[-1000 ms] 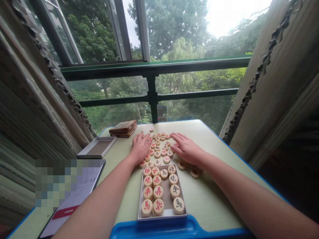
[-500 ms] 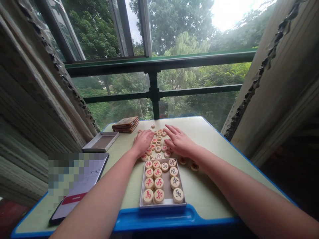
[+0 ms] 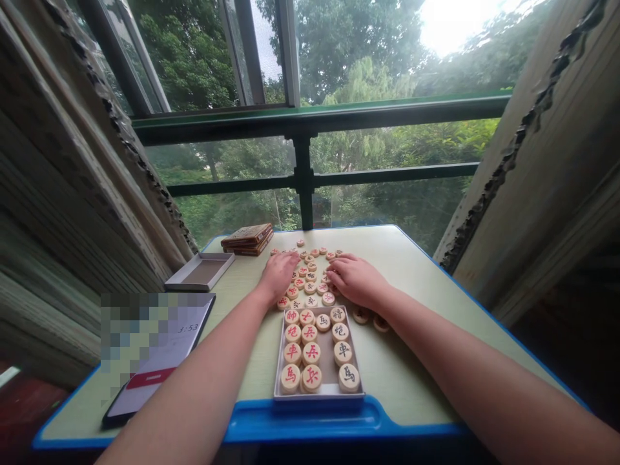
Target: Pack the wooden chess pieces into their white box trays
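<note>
Leafy trees (image 3: 368, 77) are showing through glass behind a dark green railing (image 3: 387, 115), while ruffle-edged, folded curtains (image 3: 527, 181) are hanging at both sides. Below, a pale, smooth counter (image 3: 411, 258) with a moulded blue rim (image 3: 310, 418) is carrying round, pale pieces (image 3: 310, 289), inscribed in red or black, that are lying loosely scattered between the two hands. The left hand (image 3: 279, 274) is curving palm-down over their left edge; its fingertips are hidden, so whether its grip is holding anything cannot be told. The right hand (image 3: 361, 281) is bending its fingers onto the right edge, and its grip, too, cannot be read. Nearer, a shallow, white-walled box (image 3: 332, 394) is holding similar discs (image 3: 292, 352) in columns. At left, a flat tray (image 3: 206, 271), brown rectangular blocks (image 3: 247, 239) and a glossy-screened device (image 3: 159, 349) are resting.
</note>
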A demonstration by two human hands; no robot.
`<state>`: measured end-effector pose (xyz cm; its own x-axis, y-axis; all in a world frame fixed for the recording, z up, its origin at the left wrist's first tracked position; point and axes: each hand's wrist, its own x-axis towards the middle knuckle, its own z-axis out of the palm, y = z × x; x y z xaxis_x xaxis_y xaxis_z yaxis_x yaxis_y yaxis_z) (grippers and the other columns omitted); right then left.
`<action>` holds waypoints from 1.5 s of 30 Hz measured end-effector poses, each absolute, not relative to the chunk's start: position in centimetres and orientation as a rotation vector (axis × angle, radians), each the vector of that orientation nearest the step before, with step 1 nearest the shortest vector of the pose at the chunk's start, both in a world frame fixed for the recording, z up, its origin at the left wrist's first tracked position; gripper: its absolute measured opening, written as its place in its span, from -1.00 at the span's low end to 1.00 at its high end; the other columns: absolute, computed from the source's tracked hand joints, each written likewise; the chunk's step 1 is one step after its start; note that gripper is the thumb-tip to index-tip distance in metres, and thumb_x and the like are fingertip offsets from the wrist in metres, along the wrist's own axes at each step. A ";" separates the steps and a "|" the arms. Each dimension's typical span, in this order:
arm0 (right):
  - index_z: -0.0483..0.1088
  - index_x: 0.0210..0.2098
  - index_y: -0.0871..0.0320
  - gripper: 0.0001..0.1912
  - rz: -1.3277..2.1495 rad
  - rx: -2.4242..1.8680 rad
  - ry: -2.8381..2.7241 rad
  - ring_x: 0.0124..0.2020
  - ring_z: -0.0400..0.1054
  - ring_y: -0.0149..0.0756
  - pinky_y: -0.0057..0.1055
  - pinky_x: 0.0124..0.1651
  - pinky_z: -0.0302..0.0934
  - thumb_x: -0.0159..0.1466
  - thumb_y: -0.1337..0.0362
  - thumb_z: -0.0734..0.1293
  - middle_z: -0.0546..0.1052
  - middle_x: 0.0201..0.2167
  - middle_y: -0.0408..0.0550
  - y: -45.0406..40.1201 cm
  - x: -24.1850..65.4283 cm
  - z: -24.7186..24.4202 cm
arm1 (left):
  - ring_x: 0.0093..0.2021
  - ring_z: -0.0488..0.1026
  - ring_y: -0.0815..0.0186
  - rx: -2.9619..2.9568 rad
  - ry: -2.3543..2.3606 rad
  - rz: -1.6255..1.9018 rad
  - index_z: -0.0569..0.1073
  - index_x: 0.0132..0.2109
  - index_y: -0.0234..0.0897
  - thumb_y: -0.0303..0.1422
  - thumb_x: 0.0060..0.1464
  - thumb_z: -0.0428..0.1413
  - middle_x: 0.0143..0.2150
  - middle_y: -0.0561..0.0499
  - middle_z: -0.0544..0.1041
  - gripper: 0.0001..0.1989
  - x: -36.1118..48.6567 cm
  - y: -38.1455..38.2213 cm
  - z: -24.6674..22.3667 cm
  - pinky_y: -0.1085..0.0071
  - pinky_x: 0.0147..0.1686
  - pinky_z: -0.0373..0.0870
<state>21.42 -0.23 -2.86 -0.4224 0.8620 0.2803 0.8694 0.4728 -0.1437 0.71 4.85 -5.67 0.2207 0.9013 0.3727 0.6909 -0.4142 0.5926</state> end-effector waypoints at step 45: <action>0.47 -0.29 0.15 -0.82 0.576 -0.967 -1.767 -0.27 0.45 -0.31 -0.36 -0.15 0.35 0.15 0.23 0.31 0.55 -0.28 -0.03 -2.0 21.0 -1.6 | -0.42 0.43 0.32 1.807 0.959 1.088 0.56 -0.34 -0.35 -0.05 -0.09 0.15 -0.45 -0.05 0.56 -0.60 3.3 0.1 -2.0 0.42 -0.40 0.34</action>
<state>21.03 -2.02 -1.61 -0.1807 0.8219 0.5402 0.3459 0.5673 -0.7473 3.33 0.08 -2.03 0.3424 0.8866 0.3111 0.1968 -0.3914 0.8989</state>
